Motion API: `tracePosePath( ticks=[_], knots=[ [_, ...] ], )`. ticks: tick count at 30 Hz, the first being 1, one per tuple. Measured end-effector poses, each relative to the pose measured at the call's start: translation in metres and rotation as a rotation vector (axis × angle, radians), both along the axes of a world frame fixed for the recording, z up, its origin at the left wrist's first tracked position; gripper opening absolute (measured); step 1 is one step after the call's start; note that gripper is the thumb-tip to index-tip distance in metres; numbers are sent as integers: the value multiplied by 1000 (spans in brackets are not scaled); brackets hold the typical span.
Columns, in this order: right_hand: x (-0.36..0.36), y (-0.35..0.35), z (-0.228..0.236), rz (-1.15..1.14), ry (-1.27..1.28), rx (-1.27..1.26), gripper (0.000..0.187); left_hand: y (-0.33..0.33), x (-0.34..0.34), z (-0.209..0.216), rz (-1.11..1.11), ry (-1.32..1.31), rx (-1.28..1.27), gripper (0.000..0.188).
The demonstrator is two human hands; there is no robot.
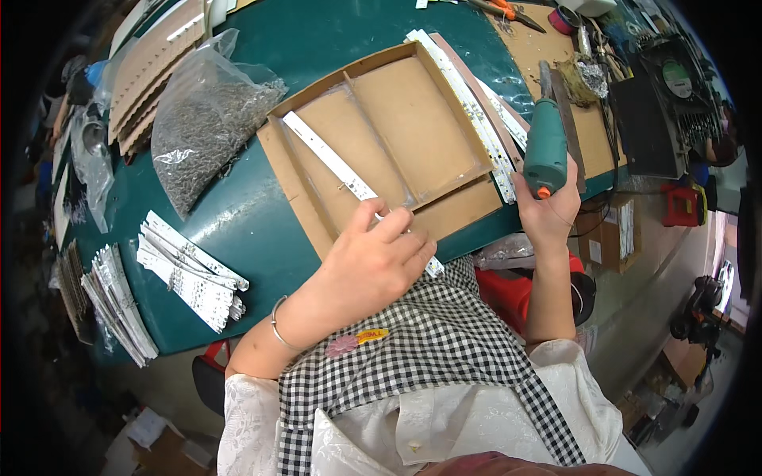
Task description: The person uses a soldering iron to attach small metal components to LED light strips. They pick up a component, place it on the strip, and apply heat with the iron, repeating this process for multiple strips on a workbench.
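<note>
Pliers (509,11) and a red spool (563,19) are seen at the upper right of the frame; a red case (680,205) and a carton (611,252) are placed at the right; brown sheets (155,71) are stacked at the upper left.

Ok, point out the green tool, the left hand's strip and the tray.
Green tool (546,144): head view, on its body.
Strip (329,156): head view, on its upper length.
Tray (421,119): head view, right compartment's bare floor.

Two hands (367,258), one held strip (328,155), one green tool (546,139) and one tray (414,115) showed (piled strips (194,279) were uncountable).
</note>
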State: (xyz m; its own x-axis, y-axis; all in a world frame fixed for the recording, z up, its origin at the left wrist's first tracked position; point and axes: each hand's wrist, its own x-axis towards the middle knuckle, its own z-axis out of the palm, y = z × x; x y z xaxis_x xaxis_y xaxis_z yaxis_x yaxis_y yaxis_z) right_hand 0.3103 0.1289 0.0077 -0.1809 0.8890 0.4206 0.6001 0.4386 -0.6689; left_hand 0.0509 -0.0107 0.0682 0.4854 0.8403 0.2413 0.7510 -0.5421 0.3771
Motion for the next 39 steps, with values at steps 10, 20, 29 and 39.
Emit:
tracePosePath(
  ticks=[10,20,29,39],
  knots=[
    [17,16,-18,-103,-332,114,66,-65,-42,49,192,153,43,29],
    [34,28,-29,-40,-23,-6,35,-156,-121,64,716,357,-81,21],
    [5,-22,38,252,527,-315,64,-189,-153,35,799,297,-144,23],
    [-21,-58,30,450,505,-547,75,-198,-155,26,848,203,-169,21]
  ],
)
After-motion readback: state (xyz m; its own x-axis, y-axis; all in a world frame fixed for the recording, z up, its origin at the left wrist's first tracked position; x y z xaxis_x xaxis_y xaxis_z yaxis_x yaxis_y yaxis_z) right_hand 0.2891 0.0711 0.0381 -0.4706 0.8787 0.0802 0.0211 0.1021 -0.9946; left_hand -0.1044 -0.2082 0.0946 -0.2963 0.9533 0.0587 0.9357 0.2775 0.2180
